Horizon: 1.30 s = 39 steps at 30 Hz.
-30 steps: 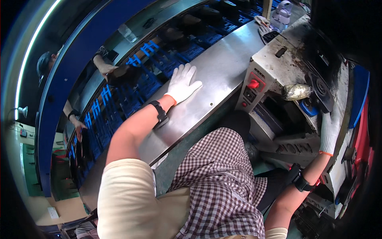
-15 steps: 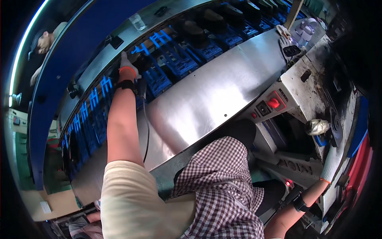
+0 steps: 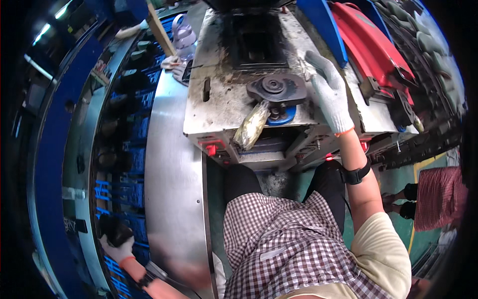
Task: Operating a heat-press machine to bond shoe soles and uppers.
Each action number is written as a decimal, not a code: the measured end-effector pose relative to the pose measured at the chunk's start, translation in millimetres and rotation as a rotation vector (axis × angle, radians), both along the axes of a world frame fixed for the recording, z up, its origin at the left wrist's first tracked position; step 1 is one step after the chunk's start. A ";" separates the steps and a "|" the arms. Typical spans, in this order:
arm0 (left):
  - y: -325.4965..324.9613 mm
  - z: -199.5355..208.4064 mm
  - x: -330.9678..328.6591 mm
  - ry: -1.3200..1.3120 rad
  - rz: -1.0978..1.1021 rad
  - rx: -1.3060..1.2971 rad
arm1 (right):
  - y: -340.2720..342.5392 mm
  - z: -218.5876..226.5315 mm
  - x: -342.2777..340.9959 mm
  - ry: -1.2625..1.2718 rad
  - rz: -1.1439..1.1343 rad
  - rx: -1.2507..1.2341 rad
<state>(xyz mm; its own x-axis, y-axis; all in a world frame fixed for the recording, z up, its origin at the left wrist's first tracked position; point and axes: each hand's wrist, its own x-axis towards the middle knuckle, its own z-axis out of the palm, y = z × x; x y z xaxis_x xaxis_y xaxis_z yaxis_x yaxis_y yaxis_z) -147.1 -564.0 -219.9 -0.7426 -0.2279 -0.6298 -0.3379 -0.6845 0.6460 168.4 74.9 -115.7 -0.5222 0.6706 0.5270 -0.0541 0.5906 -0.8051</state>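
My left hand (image 3: 119,250), in a pale glove, is closed round a black, shoe-like piece (image 3: 117,231) at the lower left, above the blue racks of the conveyor (image 3: 132,192). Its exact kind is too dark to tell. My right hand (image 3: 328,89), gloved in white, rests at the right of the worn metal machine (image 3: 214,107), fingers stretched forward and thumb side apart. I see nothing held in it. Left of that hand are a dark round-topped metal part (image 3: 275,88) and a handle wrapped in shiny film (image 3: 252,125).
A steel ledge (image 3: 174,164) runs between conveyor and machine. At its far end are a purple water bottle (image 3: 183,37), loose gloves (image 3: 174,65) and a wooden post (image 3: 160,29). A red machine cover (image 3: 371,42) stands to the right. Other people are nearby.
My view has swung right towards the machine. My left hand, earlier reaching into the conveyor, now has the black piece. My right hand has moved forward along the machine's right side.
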 end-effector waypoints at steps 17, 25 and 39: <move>418.7 185.6 112.4 0.874 -1.208 0.125 | -55.6 100.0 -80.2 0.149 0.797 -0.833; 454.5 298.4 93.0 1.831 -0.754 -0.777 | 129.6 51.2 -161.3 -0.051 0.179 -0.258; 617.1 401.9 38.5 1.854 -1.305 -1.235 | 97.1 56.4 -150.3 -0.782 -0.012 0.246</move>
